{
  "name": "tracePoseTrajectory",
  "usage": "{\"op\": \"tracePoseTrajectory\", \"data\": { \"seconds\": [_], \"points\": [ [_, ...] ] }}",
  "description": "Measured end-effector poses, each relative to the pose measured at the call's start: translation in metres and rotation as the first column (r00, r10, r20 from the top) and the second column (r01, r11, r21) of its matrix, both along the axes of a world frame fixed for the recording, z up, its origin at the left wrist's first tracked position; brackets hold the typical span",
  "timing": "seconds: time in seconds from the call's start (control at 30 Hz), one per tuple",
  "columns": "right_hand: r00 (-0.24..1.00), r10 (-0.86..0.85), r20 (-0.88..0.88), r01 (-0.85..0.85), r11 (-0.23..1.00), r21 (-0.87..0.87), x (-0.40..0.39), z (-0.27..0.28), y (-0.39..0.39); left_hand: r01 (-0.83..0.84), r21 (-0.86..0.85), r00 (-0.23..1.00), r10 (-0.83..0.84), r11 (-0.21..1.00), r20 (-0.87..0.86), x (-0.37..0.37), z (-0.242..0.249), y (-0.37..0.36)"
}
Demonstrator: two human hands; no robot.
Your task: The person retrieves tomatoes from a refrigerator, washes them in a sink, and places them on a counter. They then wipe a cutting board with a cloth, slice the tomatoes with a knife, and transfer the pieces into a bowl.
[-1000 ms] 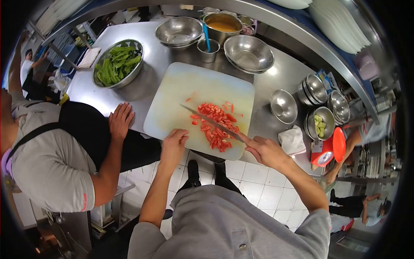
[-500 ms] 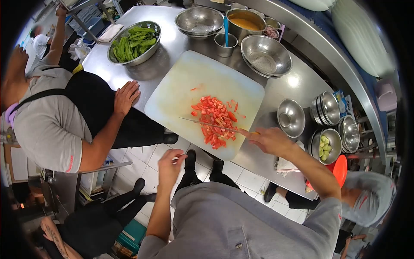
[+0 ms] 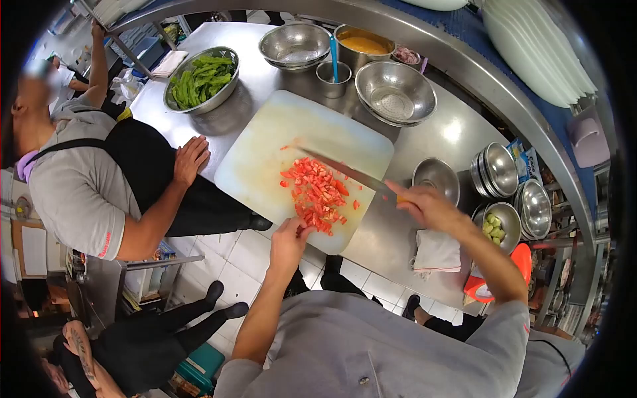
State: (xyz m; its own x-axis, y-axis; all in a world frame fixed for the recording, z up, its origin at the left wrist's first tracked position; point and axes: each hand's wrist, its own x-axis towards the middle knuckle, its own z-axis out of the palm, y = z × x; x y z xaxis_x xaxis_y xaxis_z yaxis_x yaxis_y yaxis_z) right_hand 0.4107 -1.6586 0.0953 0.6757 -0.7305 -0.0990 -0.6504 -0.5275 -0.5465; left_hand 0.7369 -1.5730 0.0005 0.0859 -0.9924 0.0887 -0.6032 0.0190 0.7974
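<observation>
My right hand (image 3: pixel 428 207) is wrapped round the handle of a large kitchen knife (image 3: pixel 348 172). The blade is turned flat-side up and slants across the far side of a loose pile of chopped red vegetable, probably tomato (image 3: pixel 313 189). Beneath the pile lies a white cutting board (image 3: pixel 249 149) with a few stray bits scattered on it. My left hand (image 3: pixel 288 240) is at the board's near edge beside the pile, its fingers curled together; whether anything is in them is hidden.
Green vegetables fill a colander (image 3: pixel 232 79) at the far left. Metal bowls (image 3: pixel 396 93), a pot of orange sauce (image 3: pixel 365 45) and a small pot with a blue handle (image 3: pixel 333 83) stand behind the board. A cloth (image 3: pixel 438 252) and red scale (image 3: pixel 521 262) lie right. A co-worker's hand (image 3: pixel 191 159) rests on the table.
My left hand has moved forward and right to the board's edge. The knife has lifted from within the pile to its far side, and its blade has turned flat. The view has shifted slightly.
</observation>
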Motion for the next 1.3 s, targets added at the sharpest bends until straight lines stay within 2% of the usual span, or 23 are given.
{"op": "tracePoseTrajectory", "data": {
  "seconds": [0.03, 0.1, 0.17, 0.23, 0.27, 0.33, 0.37, 0.43, 0.5, 0.57, 0.63, 0.67, 0.73, 0.8, 0.87, 1.0, 1.07, 1.13, 1.17, 1.2, 1.23, 1.3],
  "points": [
    [1.0, -0.012, 0.005, 0.012, 1.0, 0.004, 0.004, -0.003, 0.012, 0.012, 0.004, 1.0, -0.012, 1.0, 0.005, 0.003, 0.005, -0.002],
    [0.943, -0.329, 0.052, 0.312, 0.928, 0.205, 0.023, -0.006, 0.04, 0.084, -0.066, 0.996, -0.082, 0.994, 0.03, 0.003, 0.024, -0.009],
    [0.92, -0.39, 0.042, 0.368, 0.895, 0.254, 0.043, -0.007, 0.057, 0.172, -0.099, 0.985, -0.168, 0.98, 0.043, -0.007, 0.033, -0.04],
    [0.839, -0.541, 0.059, 0.488, 0.795, 0.361, 0.062, -0.012, 0.07, 0.466, -0.302, 0.881, -0.403, 0.832, 0.248, -0.02, 0.036, -0.081],
    [0.827, -0.558, 0.061, 0.508, 0.79, 0.342, 0.068, -0.016, 0.076, 0.489, -0.299, 0.868, -0.426, 0.82, 0.254, -0.022, 0.034, -0.099],
    [0.804, -0.588, 0.09, 0.546, 0.789, 0.282, 0.081, -0.021, 0.089, 0.708, -0.083, 0.681, -0.647, 0.701, 0.342, -0.029, 0.027, -0.133],
    [0.794, -0.598, 0.108, 0.567, 0.793, 0.221, 0.089, -0.024, 0.097, 0.734, -0.075, 0.654, -0.674, 0.675, 0.344, -0.031, 0.027, -0.144],
    [0.761, -0.642, 0.093, 0.616, 0.759, 0.21, 0.105, -0.014, 0.109, 0.849, 0.087, 0.448, -0.799, 0.521, 0.401, -0.029, 0.025, -0.161],
    [0.73, -0.683, -0.026, 0.669, 0.706, 0.231, 0.125, 0.002, 0.116, 0.884, 0.134, 0.361, -0.837, 0.447, 0.411, -0.029, 0.019, -0.172],
    [0.707, -0.706, -0.048, 0.702, 0.691, 0.173, 0.145, -0.006, 0.124, 0.905, 0.166, 0.295, -0.86, 0.391, 0.416, -0.031, 0.022, -0.181],
    [0.656, -0.745, -0.121, 0.755, 0.645, 0.119, 0.173, -0.033, 0.118, 0.864, 0.333, 0.225, -0.881, 0.378, 0.417, -0.031, 0.042, -0.183],
    [0.626, -0.77, -0.122, 0.778, 0.628, 0.029, 0.186, -0.058, 0.109, 0.875, 0.328, 0.208, -0.889, 0.355, 0.408, -0.028, 0.034, -0.186],
    [0.588, -0.801, -0.112, 0.805, 0.593, -0.015, 0.192, -0.06, 0.091, 0.921, 0.224, 0.233, -0.912, 0.318, 0.338, -0.023, 0.014, -0.194],
    [0.555, -0.826, -0.1, 0.826, 0.561, -0.049, 0.199, -0.048, 0.09, 0.932, 0.182, 0.249, -0.92, 0.312, 0.302, -0.019, 0.016, -0.192],
    [0.561, -0.818, -0.129, 0.828, 0.555, 0.078, 0.2, -0.017, 0.094, 0.936, 0.128, 0.286, -0.92, 0.328, 0.267, -0.019, 0.017, -0.194],
    [0.502, -0.861, -0.074, 0.863, 0.505, -0.016, 0.221, -0.064, 0.087, 0.936, 0.117, 0.293, -0.92, 0.331, 0.259, -0.014, 0.015, -0.196],
    [0.464, -0.885, 0.027, 0.886, 0.464, -0.023, 0.213, -0.08, 0.069, 0.941, 0.088, 0.293, -0.916, 0.327, 0.274, -0.011, 0.018, -0.199],
    [0.495, -0.866, 0.07, 0.869, 0.494, -0.033, 0.193, -0.058, 0.072, 0.916, -0.063, 0.395, -0.918, 0.396, -0.018, 0.007, 0.021, -0.21],
    [0.534, -0.838, 0.11, 0.845, 0.533, -0.04, 0.181, -0.042, 0.077, 0.864, -0.099, 0.495, -0.869, 0.494, -0.017, 0.022, 0.029, -0.218],
    [0.524, -0.851, 0.035, 0.85, 0.52, -0.079, 0.177, -0.026, 0.085, 0.802, -0.124, 0.586, -0.81, 0.584, -0.023, 0.041, 0.033, -0.223],
    [0.521, -0.853, 0.034, 0.853, 0.517, -0.072, 0.177, -0.016, 0.093, 0.805, -0.117, 0.583, -0.812, 0.582, -0.023, 0.058, 0.03, -0.225],
    [0.499, -0.863, -0.079, 0.861, 0.504, -0.07, 0.173, -0.001, 0.102, 0.718, 0.01, 0.693, -0.715, 0.696, 0.091, 0.082, 0.027, -0.225]
  ]
}}
